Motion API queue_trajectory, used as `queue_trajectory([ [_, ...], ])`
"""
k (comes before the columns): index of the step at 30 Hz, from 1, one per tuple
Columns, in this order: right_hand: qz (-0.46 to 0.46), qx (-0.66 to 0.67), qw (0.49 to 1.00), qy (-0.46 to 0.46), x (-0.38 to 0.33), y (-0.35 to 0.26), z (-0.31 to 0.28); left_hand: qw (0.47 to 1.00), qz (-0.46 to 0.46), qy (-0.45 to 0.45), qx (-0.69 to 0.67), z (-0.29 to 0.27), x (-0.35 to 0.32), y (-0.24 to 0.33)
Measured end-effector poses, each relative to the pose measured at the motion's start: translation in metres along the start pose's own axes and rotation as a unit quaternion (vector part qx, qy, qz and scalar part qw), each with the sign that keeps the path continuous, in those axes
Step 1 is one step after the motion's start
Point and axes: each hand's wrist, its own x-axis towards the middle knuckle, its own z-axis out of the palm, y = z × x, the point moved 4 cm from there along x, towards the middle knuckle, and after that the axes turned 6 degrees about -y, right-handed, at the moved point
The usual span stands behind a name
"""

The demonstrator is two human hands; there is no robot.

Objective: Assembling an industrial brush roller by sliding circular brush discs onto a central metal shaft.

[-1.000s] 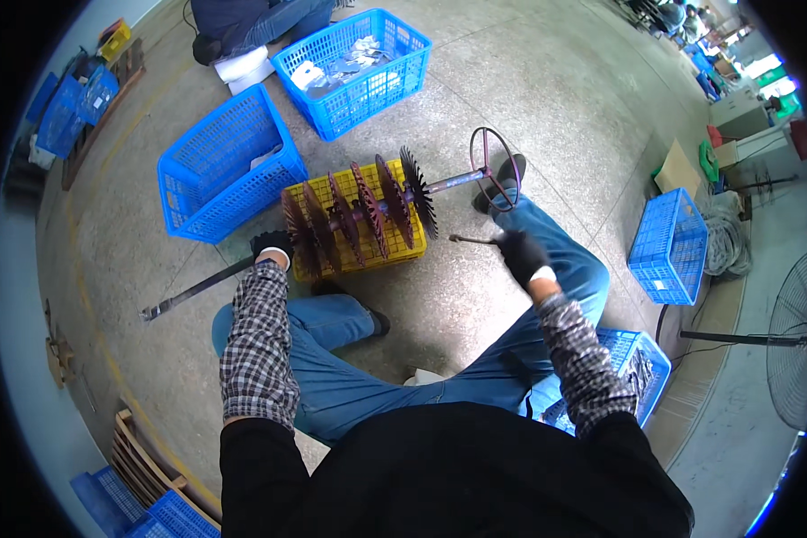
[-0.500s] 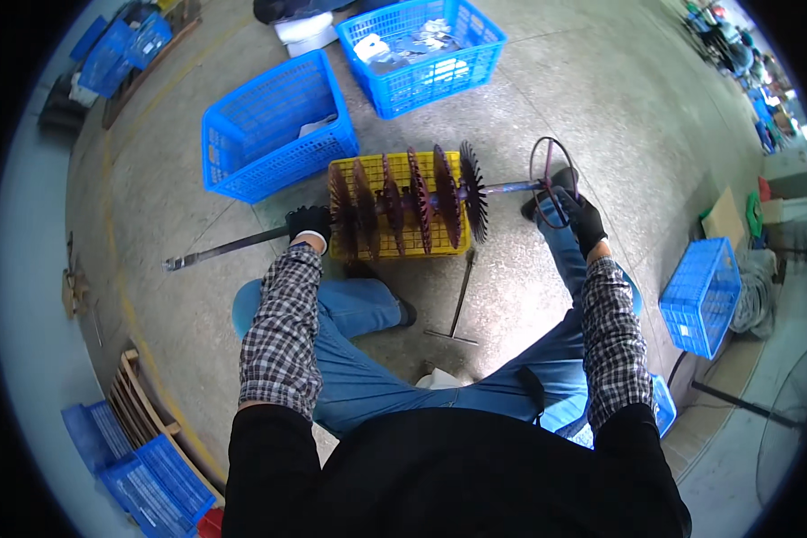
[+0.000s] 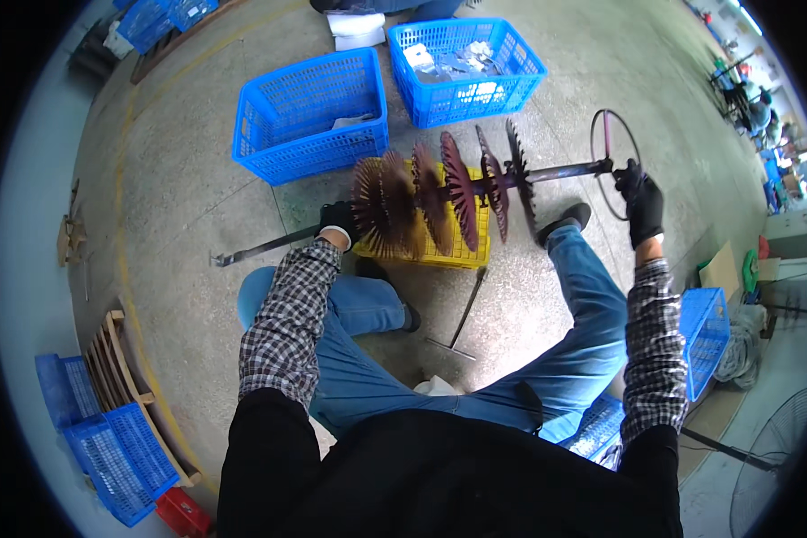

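Observation:
A long metal shaft (image 3: 560, 173) carries several dark reddish slotted discs (image 3: 460, 191) and lies across an upside-down-looking yellow crate (image 3: 473, 258). It slants, with its right end farther from me. My left hand (image 3: 338, 221), in a black glove, is closed round the shaft just left of the discs; its fingertips are partly hidden. At the right end is a thin ring (image 3: 607, 111) with a crossbar, like a handwheel. My gloved right hand (image 3: 643, 208) is closed on its near right side. The shaft's bare left end (image 3: 220, 260) sticks out past my left hand.
Beyond the discs stand two blue crates, one (image 3: 314, 112) holding a small pale piece, the other (image 3: 466, 94) several parts in clear wrapping. A T-handled tool (image 3: 465, 314) lies between my legs. Blue crates and a pallet (image 3: 121, 377) are at left; a fan (image 3: 771, 466) stands at right.
The right end of the shaft has swung away from me and to the right, with my right hand on the ring. The discs now sit more slanted. The whole view has also shifted.

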Motion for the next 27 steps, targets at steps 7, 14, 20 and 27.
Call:
queue_trajectory([
  [7,-0.162,-0.054,0.985,0.018,0.028,-0.168,-0.106,0.91,-0.394,0.132,0.012,-0.028,-0.006,0.08],
  [14,-0.473,-0.307,0.825,0.044,-0.024,-0.375,-0.161,0.912,-0.355,0.204,-0.021,-0.11,0.006,0.086],
  [20,-0.426,-0.113,0.897,-0.037,-0.028,-0.439,-0.143,0.902,-0.32,0.291,-0.011,-0.126,0.009,0.041],
  [27,-0.521,-0.346,0.779,0.046,-0.041,-0.453,-0.14,0.89,-0.21,0.401,-0.051,-0.097,0.011,0.094],
])
